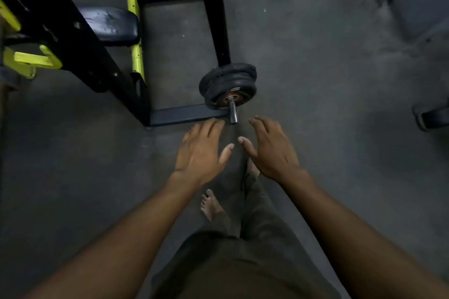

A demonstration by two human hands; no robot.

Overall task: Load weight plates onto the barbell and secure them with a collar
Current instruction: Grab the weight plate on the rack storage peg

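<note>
Barbell sleeve: the bare steel end [232,111] is seen pointing toward the person, its long axis running from the plates down to the gap between the two hands.
Weight plates: a stack [228,85] is seated on the sleeve above the floor [315,80]; about three black plates are counted, the exact number blurred.
Left hand: [204,150] fingers spread and empty, just left of the sleeve tip.
Right hand: [269,150] fingers spread and empty, just right of it; neither is judged clearly nearer.
Collar: none is seen on the sleeve.
</note>
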